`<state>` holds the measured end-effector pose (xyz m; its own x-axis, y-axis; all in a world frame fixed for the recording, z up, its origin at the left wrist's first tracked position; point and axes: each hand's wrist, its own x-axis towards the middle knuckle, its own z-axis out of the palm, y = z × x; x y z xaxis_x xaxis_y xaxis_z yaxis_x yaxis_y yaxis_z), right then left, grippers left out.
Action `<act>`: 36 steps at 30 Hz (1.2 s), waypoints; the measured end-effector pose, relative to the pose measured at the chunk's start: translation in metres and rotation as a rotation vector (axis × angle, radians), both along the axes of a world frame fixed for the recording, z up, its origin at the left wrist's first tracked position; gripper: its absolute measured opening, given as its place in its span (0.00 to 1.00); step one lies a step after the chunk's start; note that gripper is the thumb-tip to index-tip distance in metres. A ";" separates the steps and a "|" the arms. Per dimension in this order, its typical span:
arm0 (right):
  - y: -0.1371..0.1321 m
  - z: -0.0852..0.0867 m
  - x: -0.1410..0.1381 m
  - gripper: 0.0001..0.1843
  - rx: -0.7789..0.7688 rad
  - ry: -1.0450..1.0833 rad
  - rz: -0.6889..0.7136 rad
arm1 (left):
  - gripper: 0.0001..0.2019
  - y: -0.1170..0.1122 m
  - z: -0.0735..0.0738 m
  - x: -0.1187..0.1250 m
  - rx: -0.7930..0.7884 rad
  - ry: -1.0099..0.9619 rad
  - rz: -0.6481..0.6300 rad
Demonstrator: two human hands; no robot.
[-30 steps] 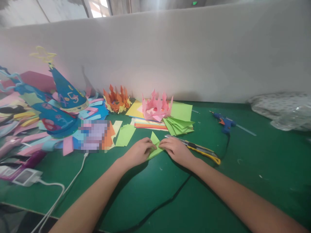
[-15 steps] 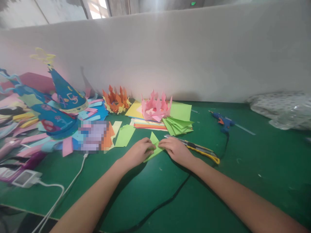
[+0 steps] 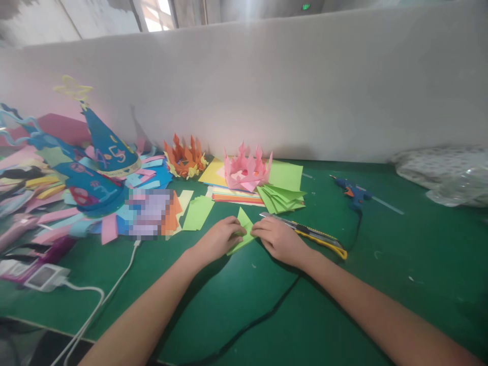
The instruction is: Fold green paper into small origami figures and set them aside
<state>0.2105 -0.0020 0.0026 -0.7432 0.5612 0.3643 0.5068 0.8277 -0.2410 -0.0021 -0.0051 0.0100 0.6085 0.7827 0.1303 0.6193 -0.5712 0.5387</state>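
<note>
Hold the green paper (image 3: 244, 230) flat on the table (image 3: 381, 284), midway in from its near edge, with left hand (image 3: 219, 239) and right hand (image 3: 281, 240) fingertips pinched on it; square edges before creasing; avoid the utility knife (image 3: 316, 235) beside.

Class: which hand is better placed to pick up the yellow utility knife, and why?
Probably right: the right hand lies beside the utility knife; the left hand is farther, across the green paper.
</note>
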 end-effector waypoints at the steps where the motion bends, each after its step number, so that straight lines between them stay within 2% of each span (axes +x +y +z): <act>1: -0.001 0.001 0.001 0.15 0.018 -0.019 0.021 | 0.09 0.000 0.000 0.000 0.002 0.000 -0.001; 10: 0.000 0.001 0.012 0.15 0.175 -0.021 0.076 | 0.09 0.001 -0.001 0.000 -0.007 -0.008 0.003; 16: 0.001 -0.001 0.010 0.16 0.168 -0.050 0.120 | 0.08 0.002 -0.001 -0.001 -0.004 -0.018 0.001; 28: -0.015 -0.006 -0.022 0.16 0.143 -0.165 0.220 | 0.09 0.003 -0.001 -0.001 -0.013 -0.017 -0.005; 36: -0.024 -0.003 -0.038 0.16 0.103 -0.156 0.304 | 0.10 0.004 -0.001 -0.001 -0.046 -0.032 0.007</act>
